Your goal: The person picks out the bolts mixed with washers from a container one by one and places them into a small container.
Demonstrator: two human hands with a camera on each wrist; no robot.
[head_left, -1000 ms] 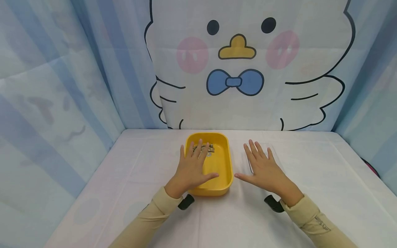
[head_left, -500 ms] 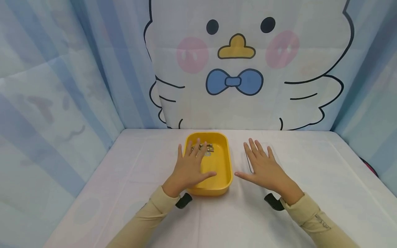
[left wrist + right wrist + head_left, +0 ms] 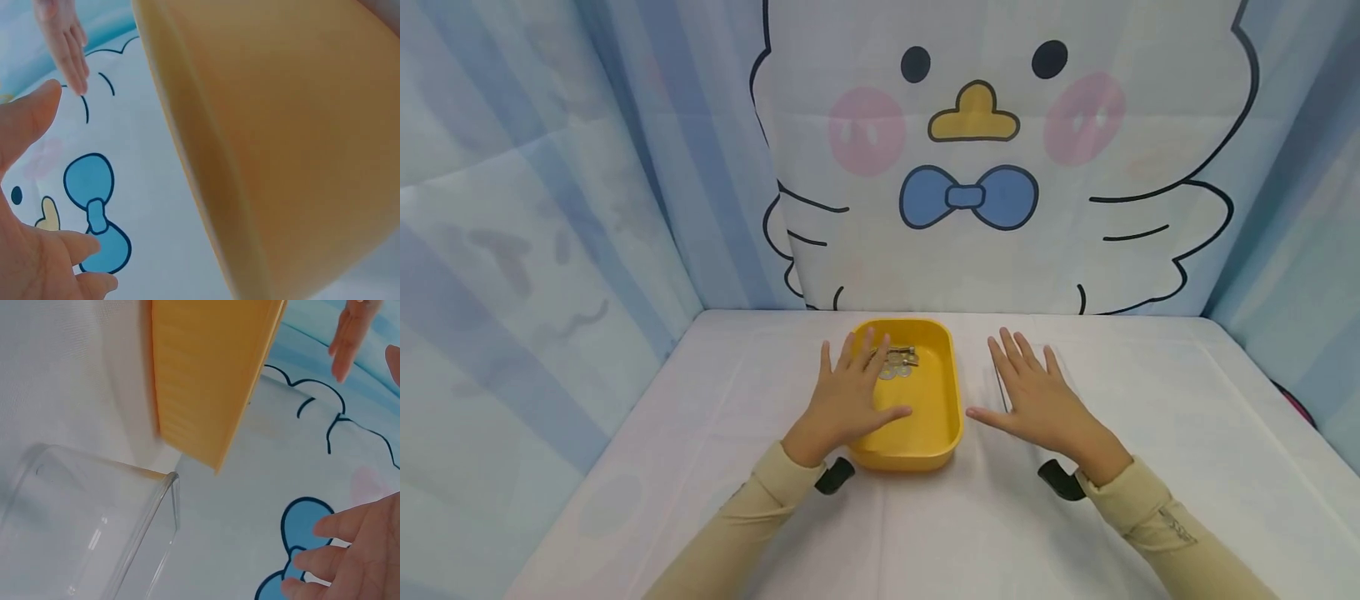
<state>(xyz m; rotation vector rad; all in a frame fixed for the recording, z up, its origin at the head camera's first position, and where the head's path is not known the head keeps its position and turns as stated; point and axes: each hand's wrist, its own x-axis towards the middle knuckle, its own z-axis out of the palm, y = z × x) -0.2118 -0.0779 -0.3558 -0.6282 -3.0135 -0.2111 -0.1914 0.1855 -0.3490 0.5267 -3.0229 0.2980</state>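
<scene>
My left hand (image 3: 842,404), fingers straight and spread, hovers over the left side of a yellow plastic tray (image 3: 928,429). Small shiny metal pieces (image 3: 904,363) lie toward the tray's far end, some rod-like, some flat and round; the left fingers partly cover them. To the right, my right hand (image 3: 1047,408) is spread out the same way over a clear plastic container (image 3: 75,512), hiding most of it in the head view. Neither hand holds anything. The right wrist view shows the container's rim (image 3: 147,519) beside the tray's outer wall (image 3: 206,375).
A white cloth covers the table (image 3: 970,533). Behind it hangs a curtain (image 3: 970,267) printed with a cartoon bird, and blue patterned curtains (image 3: 550,250) close in the sides. Dark wrist-camera mounts (image 3: 835,476) stick out below both wrists.
My left hand has drifted a little left and away from me, uncovering more of the metal pieces. My right hand has shifted slightly forward. Both stay spread.
</scene>
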